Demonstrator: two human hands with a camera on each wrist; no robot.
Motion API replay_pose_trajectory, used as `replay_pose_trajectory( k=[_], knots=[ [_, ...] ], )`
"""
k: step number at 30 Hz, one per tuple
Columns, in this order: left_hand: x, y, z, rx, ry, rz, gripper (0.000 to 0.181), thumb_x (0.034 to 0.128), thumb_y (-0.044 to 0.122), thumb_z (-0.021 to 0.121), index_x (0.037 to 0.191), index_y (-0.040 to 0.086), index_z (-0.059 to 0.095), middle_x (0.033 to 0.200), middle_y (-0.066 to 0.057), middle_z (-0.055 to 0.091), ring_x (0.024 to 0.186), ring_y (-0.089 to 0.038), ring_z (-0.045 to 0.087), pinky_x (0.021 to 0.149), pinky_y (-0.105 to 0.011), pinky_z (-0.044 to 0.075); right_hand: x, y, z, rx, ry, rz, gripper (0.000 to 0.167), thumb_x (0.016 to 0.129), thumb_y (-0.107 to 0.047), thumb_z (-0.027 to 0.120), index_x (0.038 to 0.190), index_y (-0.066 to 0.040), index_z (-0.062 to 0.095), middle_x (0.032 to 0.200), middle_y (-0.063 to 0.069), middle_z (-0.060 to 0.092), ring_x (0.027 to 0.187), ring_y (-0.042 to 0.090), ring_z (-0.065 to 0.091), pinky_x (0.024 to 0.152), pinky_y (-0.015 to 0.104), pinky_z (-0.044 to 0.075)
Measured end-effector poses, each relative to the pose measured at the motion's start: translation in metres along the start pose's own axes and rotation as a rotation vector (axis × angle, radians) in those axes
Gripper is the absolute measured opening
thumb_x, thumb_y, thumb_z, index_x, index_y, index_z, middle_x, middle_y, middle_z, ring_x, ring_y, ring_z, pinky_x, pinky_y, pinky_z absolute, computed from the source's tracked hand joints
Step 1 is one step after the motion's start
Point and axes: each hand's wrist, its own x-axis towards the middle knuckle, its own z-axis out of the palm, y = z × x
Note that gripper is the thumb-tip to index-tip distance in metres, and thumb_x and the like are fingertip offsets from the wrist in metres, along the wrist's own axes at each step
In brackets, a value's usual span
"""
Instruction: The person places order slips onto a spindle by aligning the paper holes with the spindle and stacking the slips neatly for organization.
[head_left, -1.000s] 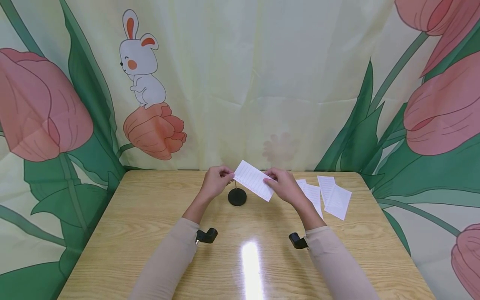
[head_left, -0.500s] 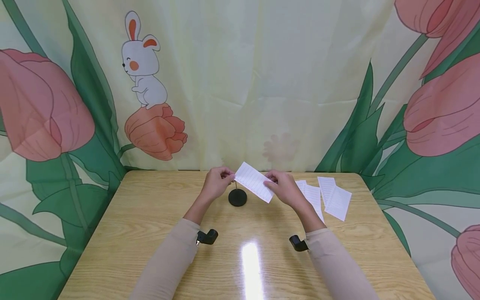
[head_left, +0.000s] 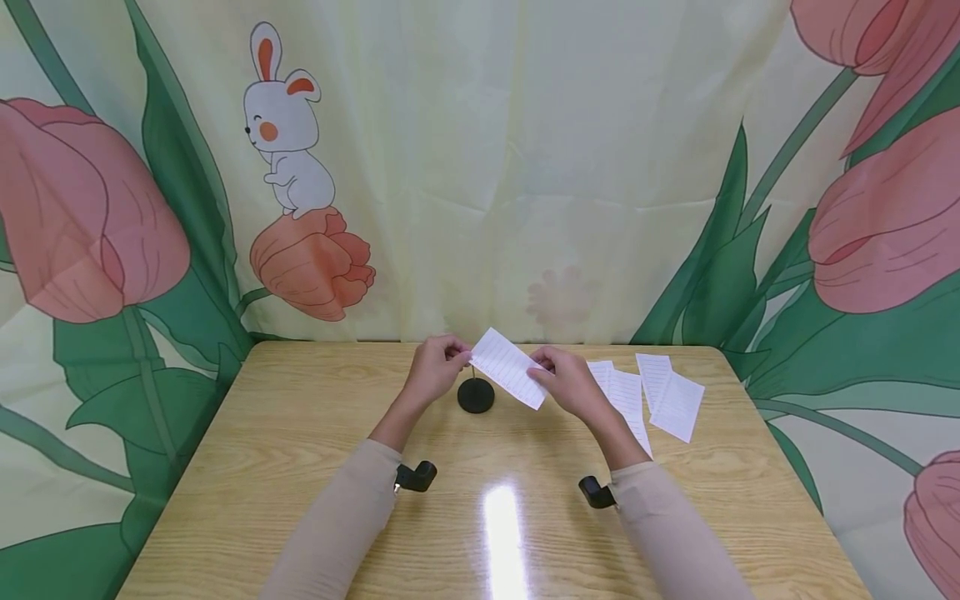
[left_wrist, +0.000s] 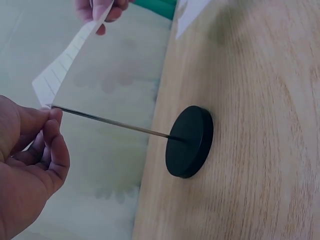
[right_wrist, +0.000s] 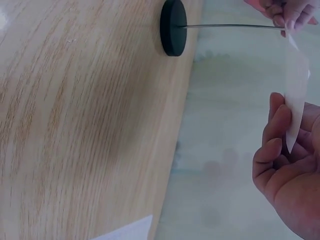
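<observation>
In the head view my right hand (head_left: 573, 382) pinches the right end of a lined white paper slip (head_left: 510, 368) between thumb and fingers. My left hand (head_left: 438, 367) pinches at the slip's opposite corner. There stands a small stand with a black round base (head_left: 476, 396) and a thin metal rod (left_wrist: 115, 123). The left wrist view shows the left thumb and index finger at the rod's top end, where the slip's corner meets it. Fingertips hide that end, so I cannot tell how slip and rod join. The base sits upright on the table.
Several lined paper slips (head_left: 677, 406) lie overlapping on the right side of the wooden table (head_left: 300, 500), partly behind the right forearm. A printed curtain (head_left: 465, 167) hangs just beyond the table's far edge. Both wrists carry small black cameras (head_left: 416, 476).
Both hands stay at the rod and slip. The slip's right end and the right hand have come down slightly. The stand has not visibly moved.
</observation>
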Motion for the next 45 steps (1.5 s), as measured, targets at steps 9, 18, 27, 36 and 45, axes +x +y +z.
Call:
replay_pose_trajectory(
  k=[9,18,27,36,45],
  knots=[
    [0.001,-0.008,0.002,0.012,-0.033,0.014,0.008,0.0988,0.005,0.067,0.095,0.001,0.073,0.090,-0.011,0.071,0.080,-0.019,0.065,0.068,-0.027,0.054,-0.001,0.008,0.009,-0.018,-0.033,0.021,0.018,0.098,-0.015,0.070,0.111,-0.002,0.071,0.091,0.007,0.071,0.080,0.017,0.062,0.074,0.032,0.050],
    [0.003,-0.019,0.006,0.034,-0.064,-0.018,0.010,0.0996,0.005,0.066,0.095,0.002,0.074,0.088,-0.011,0.071,0.077,-0.018,0.061,0.066,-0.025,0.050,-0.004,0.016,0.021,-0.023,-0.067,0.053,0.017,0.099,-0.016,0.070,0.109,-0.002,0.071,0.090,0.007,0.070,0.077,0.016,0.061,0.069,0.031,0.050],
    [0.005,-0.035,0.014,0.048,-0.085,-0.053,0.008,0.0981,0.004,0.068,0.093,0.002,0.073,0.087,-0.009,0.069,0.079,-0.017,0.059,0.066,-0.023,0.047,-0.008,0.025,0.039,-0.047,-0.070,0.069,0.011,0.096,-0.013,0.072,0.102,-0.004,0.071,0.082,0.004,0.065,0.072,0.015,0.055,0.065,0.029,0.046],
    [0.006,-0.050,0.029,0.084,-0.093,-0.091,0.008,0.0980,0.004,0.068,0.093,0.003,0.075,0.087,-0.007,0.066,0.082,-0.018,0.055,0.069,-0.024,0.046,-0.013,0.035,0.052,-0.050,-0.088,0.120,0.012,0.096,-0.013,0.072,0.100,-0.002,0.070,0.077,0.004,0.063,0.069,0.015,0.055,0.063,0.028,0.045],
    [0.006,-0.064,0.041,0.133,-0.090,-0.102,0.008,0.0972,0.005,0.070,0.093,0.004,0.076,0.090,-0.007,0.069,0.084,-0.018,0.057,0.074,-0.028,0.047,-0.019,0.038,0.059,-0.080,-0.093,0.168,0.015,0.094,-0.016,0.076,0.095,-0.003,0.068,0.079,0.004,0.065,0.072,0.015,0.058,0.065,0.029,0.048]
  ],
)
